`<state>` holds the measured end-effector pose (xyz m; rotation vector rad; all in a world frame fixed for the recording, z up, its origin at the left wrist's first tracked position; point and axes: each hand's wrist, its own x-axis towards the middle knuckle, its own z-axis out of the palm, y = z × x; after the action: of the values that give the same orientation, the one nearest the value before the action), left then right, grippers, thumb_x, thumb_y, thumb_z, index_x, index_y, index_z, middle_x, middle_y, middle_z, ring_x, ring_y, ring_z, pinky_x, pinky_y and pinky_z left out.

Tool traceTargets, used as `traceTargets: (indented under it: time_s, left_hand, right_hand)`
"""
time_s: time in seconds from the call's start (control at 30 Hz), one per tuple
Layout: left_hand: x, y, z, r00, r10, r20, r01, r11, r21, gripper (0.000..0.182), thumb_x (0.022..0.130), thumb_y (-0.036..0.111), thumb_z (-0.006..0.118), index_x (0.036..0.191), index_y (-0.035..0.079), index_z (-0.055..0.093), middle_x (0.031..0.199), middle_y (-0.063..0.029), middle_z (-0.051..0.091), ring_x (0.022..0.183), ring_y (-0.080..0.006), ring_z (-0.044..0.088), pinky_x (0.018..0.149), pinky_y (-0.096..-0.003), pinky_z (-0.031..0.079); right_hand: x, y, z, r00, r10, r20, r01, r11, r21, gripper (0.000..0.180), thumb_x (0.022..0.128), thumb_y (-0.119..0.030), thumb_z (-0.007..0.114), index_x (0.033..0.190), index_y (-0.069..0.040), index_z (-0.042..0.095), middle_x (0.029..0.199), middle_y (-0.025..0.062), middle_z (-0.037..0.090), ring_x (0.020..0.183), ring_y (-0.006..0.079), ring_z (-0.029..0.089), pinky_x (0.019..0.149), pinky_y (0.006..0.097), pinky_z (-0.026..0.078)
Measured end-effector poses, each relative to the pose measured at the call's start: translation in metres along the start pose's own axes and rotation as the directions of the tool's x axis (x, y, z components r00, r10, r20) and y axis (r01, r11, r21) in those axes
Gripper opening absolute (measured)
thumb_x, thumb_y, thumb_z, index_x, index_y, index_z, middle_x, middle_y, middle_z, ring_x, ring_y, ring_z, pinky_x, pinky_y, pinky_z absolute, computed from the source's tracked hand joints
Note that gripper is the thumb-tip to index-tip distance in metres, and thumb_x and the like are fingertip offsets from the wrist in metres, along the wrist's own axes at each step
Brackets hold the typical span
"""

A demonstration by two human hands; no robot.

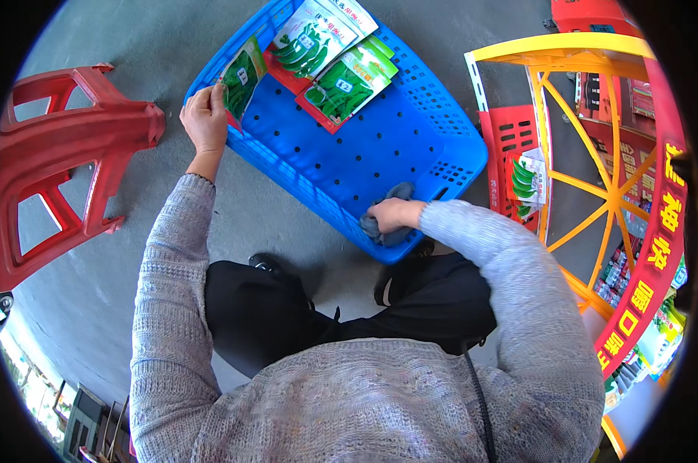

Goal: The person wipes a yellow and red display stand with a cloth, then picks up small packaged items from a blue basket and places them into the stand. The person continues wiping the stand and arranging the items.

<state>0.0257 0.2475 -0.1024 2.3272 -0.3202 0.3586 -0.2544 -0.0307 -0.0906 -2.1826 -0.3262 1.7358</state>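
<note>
A blue plastic basket (349, 168) with perforated walls rests on the floor before me. My left hand (205, 116) grips its left rim, the thumb at the edge of a green seed packet (243, 81) that leans against the wall; whether it pinches the packet too is hard to see. Inside the near right corner, my right hand (390, 214) clutches a grey cloth (404, 191) against the basket. Toward the far end lie white packets picturing green peppers (311, 43) and, overlapping them, green packets with leafy vegetables (349, 84).
A red plastic stool (65, 150) lies on its side at left. To the right stands a yellow-and-red display rack (615, 191) with a red slotted basket (514, 130) holding pepper packets (525, 179). My knees (256, 307) are close to the blue basket's near side.
</note>
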Motion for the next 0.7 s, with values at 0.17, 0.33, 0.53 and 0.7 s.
traceTargets:
  time_s: [0.17, 0.33, 0.53, 0.7]
  left_hand:
    - [0.005, 0.009, 0.001, 0.999, -0.020, -0.030, 0.018, 0.997, -0.069, 0.022, 0.089, 0.026, 0.064, 0.077, 0.007, 0.069, 0.073, -0.0060, 0.066, 0.073, -0.0228, 0.061, 0.072, -0.0366, 0.044]
    - [0.002, 0.007, 0.006, 1.000, 0.017, -0.025, -0.020, 0.995, -0.097, 0.021, 0.089, 0.023, 0.065, 0.079, 0.006, 0.069, 0.071, -0.0068, 0.066, 0.068, -0.0217, 0.061, 0.071, -0.0350, 0.045]
    - [0.006, -0.015, -0.006, 0.975, -0.107, 0.194, 0.161, 0.945, -0.283, 0.027, 0.093, 0.030, 0.061, 0.088, 0.004, 0.068, 0.067, -0.0045, 0.060, 0.066, -0.0164, 0.058, 0.099, -0.0360, 0.038]
    - [0.006, -0.016, -0.009, 0.965, -0.037, 0.259, 0.109, 0.956, -0.273, 0.030, 0.095, 0.033, 0.058, 0.087, 0.005, 0.066, 0.068, -0.0033, 0.061, 0.068, -0.0154, 0.060, 0.112, -0.0441, 0.028]
  right_hand:
    - [-0.035, -0.059, -0.022, 0.985, 0.144, -0.098, -0.031, 0.699, 0.714, 0.044, 0.076, -0.020, 0.062, 0.115, -0.001, 0.055, 0.102, 0.0210, 0.063, 0.098, 0.0318, 0.062, 0.083, 0.0400, 0.048]
    - [-0.006, -0.095, -0.057, 0.658, 0.004, -0.753, 0.611, 0.581, 0.537, 0.048, 0.074, -0.004, 0.054, 0.121, -0.004, 0.049, 0.112, 0.0185, 0.057, 0.110, 0.0297, 0.055, 0.093, 0.0363, 0.044]
    - [-0.094, -0.004, 0.005, 0.947, -0.292, -0.136, 0.302, 0.951, 0.061, 0.047, 0.072, -0.003, 0.055, 0.113, -0.023, 0.065, 0.106, 0.0149, 0.056, 0.104, 0.0325, 0.058, 0.084, 0.0427, 0.049]
    - [-0.189, 0.096, -0.035, 0.838, 0.069, -0.541, -0.244, 0.935, -0.258, 0.025, 0.074, -0.015, 0.065, 0.098, -0.023, 0.065, 0.101, 0.0120, 0.056, 0.088, 0.0318, 0.063, 0.072, 0.0428, 0.054]
